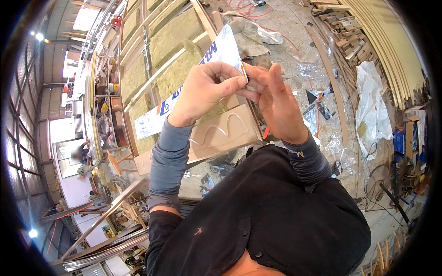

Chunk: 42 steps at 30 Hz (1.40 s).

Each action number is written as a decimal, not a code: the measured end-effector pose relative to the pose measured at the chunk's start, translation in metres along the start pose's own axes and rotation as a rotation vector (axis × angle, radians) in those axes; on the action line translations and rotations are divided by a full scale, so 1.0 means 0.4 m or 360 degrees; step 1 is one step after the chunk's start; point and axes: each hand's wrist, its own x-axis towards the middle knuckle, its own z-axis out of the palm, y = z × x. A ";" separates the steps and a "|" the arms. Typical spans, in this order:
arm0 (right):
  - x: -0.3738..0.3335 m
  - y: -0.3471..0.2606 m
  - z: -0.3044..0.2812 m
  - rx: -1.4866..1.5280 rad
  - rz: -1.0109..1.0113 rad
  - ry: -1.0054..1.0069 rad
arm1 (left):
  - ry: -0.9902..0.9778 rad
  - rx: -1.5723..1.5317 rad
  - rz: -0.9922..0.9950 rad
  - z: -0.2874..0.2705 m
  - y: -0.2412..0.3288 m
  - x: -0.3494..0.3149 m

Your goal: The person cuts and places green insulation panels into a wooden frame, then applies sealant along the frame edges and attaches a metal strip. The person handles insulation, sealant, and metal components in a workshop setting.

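Observation:
A white plastic sheet (225,50) with blue print and orange marks runs slantwise behind my hands. My left hand (202,89) is closed in a pinch, thumb against the bent forefinger, at the sheet's right edge. Close beside it, my right hand (281,103) reaches its fingers toward the left fingertips, with its thumb standing up and apart. A small dark edge shows where the fingertips meet; what exactly lies there is partly hidden. Beyond the sheet, a timber frame (202,10) holds yellowish-brown insulation batts (177,41). A wavy bead of glue (215,130) marks the brown board (235,133) at its near end.
Crumpled clear plastic (373,101) and timber offcuts (347,37) lie on the right. A red hose (287,39) crosses the concrete floor (294,18). Another person (83,154) stands far left, past shelves (110,103). Long metal strips (108,246) are at the lower left.

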 end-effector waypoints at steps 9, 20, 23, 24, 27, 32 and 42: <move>-0.006 -0.006 0.001 -0.0031 0.0026 0.0048 | -0.0002 0.0022 -0.0035 -0.002 -0.001 0.005; -0.012 0.006 -0.002 -0.0094 -0.0001 0.0064 | -0.0035 -0.0092 -0.0024 0.008 0.016 -0.005; -0.018 0.004 0.004 -0.0114 -0.0006 0.0050 | -0.0034 -0.0086 -0.0022 0.012 0.021 -0.013; -0.019 0.004 0.005 -0.0095 -0.0008 0.0041 | -0.0024 -0.0085 -0.0011 0.015 0.020 -0.014; -0.022 0.001 0.016 -0.0087 -0.0014 0.0099 | 0.0002 -0.0093 0.0054 0.019 0.008 -0.016; -0.031 0.007 0.012 -0.0178 0.0015 0.0096 | -0.0012 -0.0138 0.0073 0.014 -0.001 -0.026; -0.039 0.013 0.024 -0.0155 0.0032 0.0155 | -0.0023 -0.0104 0.0008 0.005 0.004 -0.032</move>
